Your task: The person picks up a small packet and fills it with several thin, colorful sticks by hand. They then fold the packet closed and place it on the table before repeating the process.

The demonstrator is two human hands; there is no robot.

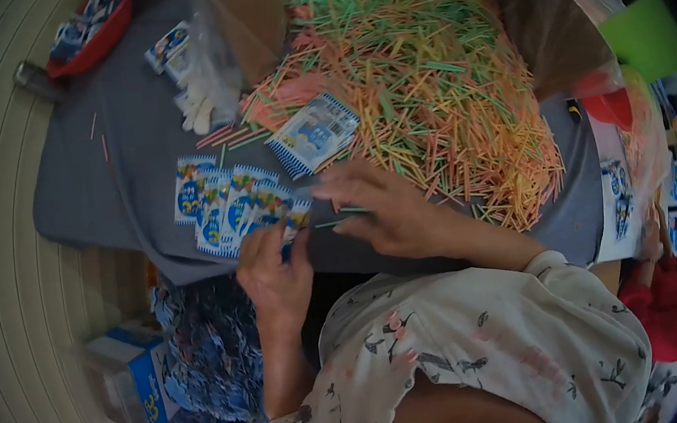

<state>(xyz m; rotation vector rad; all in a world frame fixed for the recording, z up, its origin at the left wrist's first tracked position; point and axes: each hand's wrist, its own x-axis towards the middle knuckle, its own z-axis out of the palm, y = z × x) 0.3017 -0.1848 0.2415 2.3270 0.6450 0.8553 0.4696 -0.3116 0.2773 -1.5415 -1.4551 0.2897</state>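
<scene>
My left hand [270, 266] is closed, thumb and fingers pinching the lower edge of a small blue-and-white printed packet [298, 214]. To its left, several similar packets [236, 211] lie fanned out and overlapping on the grey cloth. My right hand [386, 212] is slightly blurred, its thumb and fingers apart, fingertips close to the packet's right end. A few thin sticks [330, 224] show by its thumb. Just beyond, a larger blue-and-white packet [315, 134] rests at the edge of a big heap of thin green, orange and pink sticks [444, 101].
Clear plastic bags [560, 33] flank the heap. A white glove [196, 112] lies near more packets [168, 47]. At the back left are a red basket [100, 39] of packets and a dark cylinder [36, 81]. Below the table edge sits a pile of blue packets [205, 343] beside a box [133, 379].
</scene>
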